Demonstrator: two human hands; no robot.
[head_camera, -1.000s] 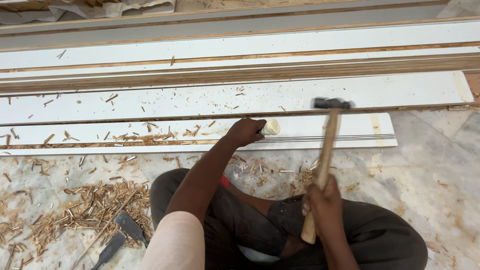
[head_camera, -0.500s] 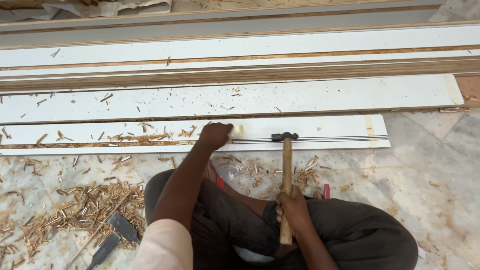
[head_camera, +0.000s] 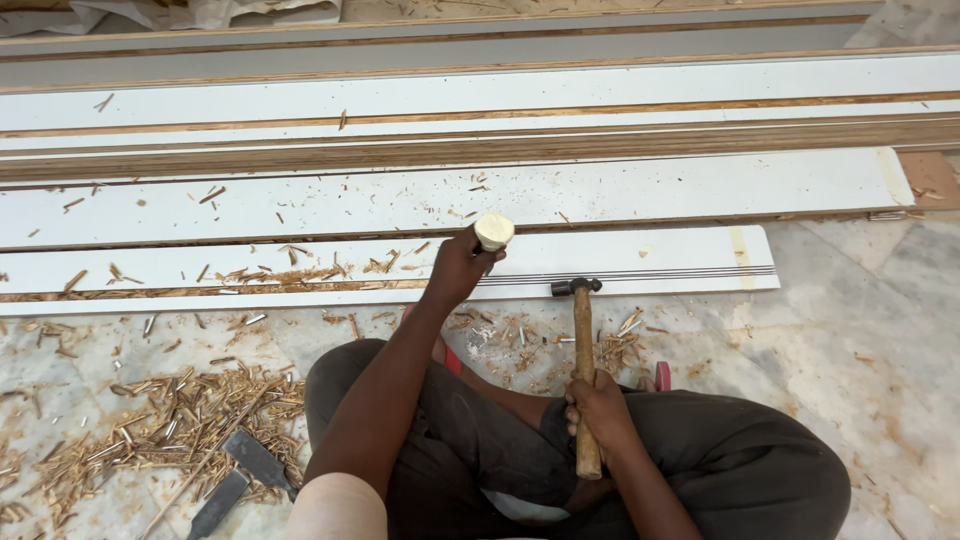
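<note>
My left hand (head_camera: 455, 268) grips the chisel (head_camera: 493, 232) upright on the white board (head_camera: 640, 262), fingers wrapped round it. My right hand (head_camera: 600, 410), fingers closed on the hammer (head_camera: 584, 370), has lowered it just right of the chisel.

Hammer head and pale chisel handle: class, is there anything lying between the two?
Nothing visible does. The right hand holds the hammer with its head low at the white board's near edge. The chisel handle, in the left hand, stands up and to its left; only bare board lies between.
</note>
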